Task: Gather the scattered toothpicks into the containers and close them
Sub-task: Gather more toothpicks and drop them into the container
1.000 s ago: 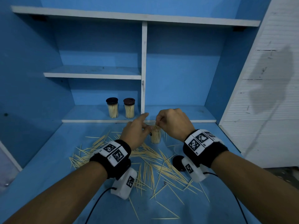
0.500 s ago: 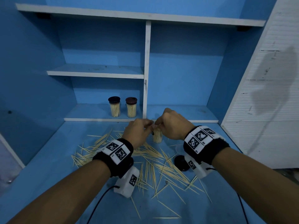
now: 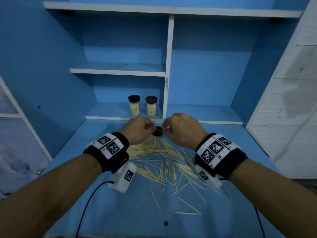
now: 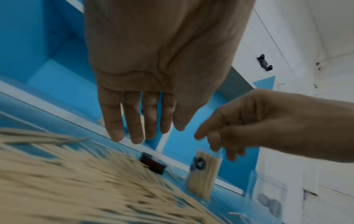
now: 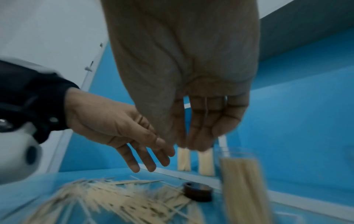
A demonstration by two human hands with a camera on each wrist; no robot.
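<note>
Head view shows the left hand [image 3: 139, 129] over the far middle of the blue desk [image 3: 120, 212], knuckles up; in the left wrist view its fingers [image 4: 132, 121] are straight, a little spread, and hold nothing. Under it and toward the near edge lie the scattered toothpicks [image 3: 163, 162], too many to count. Between both hands one dark lid [image 3: 158, 131] lies on the desk. The right hand [image 3: 181, 129] is just beside the lid, at the same height; in the right wrist view its fingertips [image 5: 197, 142] come close together with nothing visible between them, so I cannot tell if they pinch something. One open container [image 5: 243, 178], full of toothpicks, stands on the desk near the lid. Two closed containers [image 3: 142, 105] stand on the lowest shelf [image 3: 109, 111] behind the hands.
</note>
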